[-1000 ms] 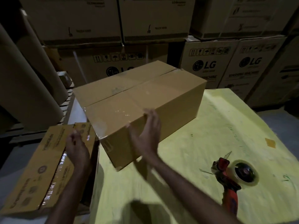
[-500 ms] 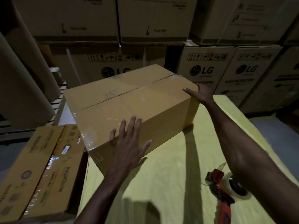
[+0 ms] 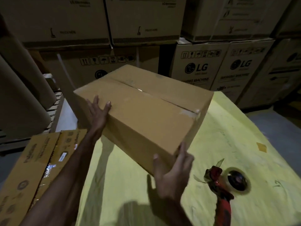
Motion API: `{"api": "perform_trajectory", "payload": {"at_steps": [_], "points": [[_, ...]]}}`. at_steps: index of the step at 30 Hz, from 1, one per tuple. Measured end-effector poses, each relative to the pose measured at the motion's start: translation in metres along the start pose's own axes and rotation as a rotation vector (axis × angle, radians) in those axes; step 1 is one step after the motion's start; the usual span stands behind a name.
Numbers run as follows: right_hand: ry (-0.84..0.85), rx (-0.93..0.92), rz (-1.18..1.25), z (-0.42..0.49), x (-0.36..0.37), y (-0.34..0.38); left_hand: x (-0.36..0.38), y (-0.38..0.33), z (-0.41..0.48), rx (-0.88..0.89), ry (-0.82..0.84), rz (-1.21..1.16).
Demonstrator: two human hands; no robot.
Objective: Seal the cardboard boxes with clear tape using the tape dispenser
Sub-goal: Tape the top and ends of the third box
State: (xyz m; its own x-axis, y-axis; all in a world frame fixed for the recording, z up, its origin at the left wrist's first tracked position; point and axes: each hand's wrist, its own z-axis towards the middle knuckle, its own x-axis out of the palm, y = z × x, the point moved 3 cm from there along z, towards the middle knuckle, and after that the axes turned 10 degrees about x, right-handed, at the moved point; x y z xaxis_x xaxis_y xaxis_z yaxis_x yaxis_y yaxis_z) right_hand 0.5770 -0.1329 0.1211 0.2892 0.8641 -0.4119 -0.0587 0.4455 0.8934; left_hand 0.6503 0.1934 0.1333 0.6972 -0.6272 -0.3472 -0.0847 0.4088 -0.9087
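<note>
A plain brown cardboard box (image 3: 146, 111) is in the middle of the yellow table (image 3: 236, 144), turned at an angle, its top flaps closed along a centre seam. My left hand (image 3: 97, 115) presses flat against its left end, fingers straight. My right hand (image 3: 172, 173) cups the near right corner from below, fingers spread. A red-handled tape dispenser (image 3: 224, 190) with a roll of clear tape lies on the table to the right of my right hand, apart from both hands.
A printed, taped cardboard box (image 3: 37, 168) sits low at the left beside the table. Stacked large cartons (image 3: 200, 69) form a wall behind. Big brown paper rolls (image 3: 21, 98) lean at the far left. A small orange tag (image 3: 261, 146) lies on the table's right side.
The box has swung round on the table. My left hand moved from its front face to its left end. My right hand came from the far corner to the near right corner.
</note>
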Motion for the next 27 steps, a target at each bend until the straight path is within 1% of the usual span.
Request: {"api": "perform_trajectory", "payload": {"at_steps": [2, 4, 5, 6, 7, 8, 9, 11, 12, 13, 15, 17, 19, 21, 22, 24, 26, 27], "points": [[0.115, -0.097, -0.001, -0.029, 0.013, 0.007, 0.003, 0.008, 0.007, -0.119, 0.008, -0.214], [0.211, -0.145, 0.029, -0.034, 0.019, 0.01, 0.009, 0.011, -0.004, -0.168, 0.011, -0.324], [0.23, -0.135, 0.074, -0.029, 0.016, 0.013, 0.011, 0.008, -0.016, -0.187, -0.009, -0.363], [0.227, -0.124, 0.139, -0.017, 0.011, 0.015, 0.011, -0.003, -0.034, -0.223, -0.052, -0.402], [0.184, -0.134, 0.206, 0.002, 0.003, 0.018, 0.013, -0.017, -0.054, -0.273, -0.11, -0.436], [0.105, -0.169, 0.242, 0.028, -0.005, 0.023, 0.016, -0.029, -0.078, -0.318, -0.158, -0.466], [0.017, -0.203, 0.232, 0.063, -0.011, 0.028, 0.022, -0.043, -0.105, -0.325, -0.176, -0.488], [-0.102, -0.199, 0.097, 0.145, -0.017, 0.04, 0.041, -0.078, -0.161, -0.273, -0.151, -0.491], [-0.114, -0.167, -0.016, 0.188, -0.014, 0.044, 0.054, -0.092, -0.185, -0.244, -0.137, -0.481], [-0.079, -0.134, -0.151, 0.226, -0.009, 0.046, 0.067, -0.102, -0.203, -0.223, -0.131, -0.464], [0.1, -0.068, -0.395, 0.28, 0.003, 0.043, 0.087, -0.11, -0.221, -0.176, -0.176, -0.427], [0.269, -0.023, -0.5, 0.304, 0.011, 0.033, 0.096, -0.111, -0.223, -0.103, -0.241, -0.398], [0.313, -0.041, -0.488, 0.305, 0.014, 0.027, 0.095, -0.107, -0.222, 0.002, -0.29, -0.331], [0.291, -0.069, -0.502, 0.292, 0.012, 0.026, 0.085, -0.098, -0.218, 0.073, -0.363, -0.279], [0.267, -0.065, -0.526, 0.283, 0.009, 0.024, 0.076, -0.093, -0.212, 0.075, -0.408, -0.257], [0.227, -0.05, -0.572, 0.257, 0.002, 0.019, 0.053, -0.078, -0.19, 0.01, -0.484, -0.236], [0.205, -0.061, -0.611, 0.221, -0.008, 0.013, 0.027, -0.06, -0.16, -0.018, -0.496, -0.236], [0.183, -0.074, -0.62, 0.2, -0.015, 0.011, 0.016, -0.052, -0.146, -0.012, -0.476, -0.25]]}}
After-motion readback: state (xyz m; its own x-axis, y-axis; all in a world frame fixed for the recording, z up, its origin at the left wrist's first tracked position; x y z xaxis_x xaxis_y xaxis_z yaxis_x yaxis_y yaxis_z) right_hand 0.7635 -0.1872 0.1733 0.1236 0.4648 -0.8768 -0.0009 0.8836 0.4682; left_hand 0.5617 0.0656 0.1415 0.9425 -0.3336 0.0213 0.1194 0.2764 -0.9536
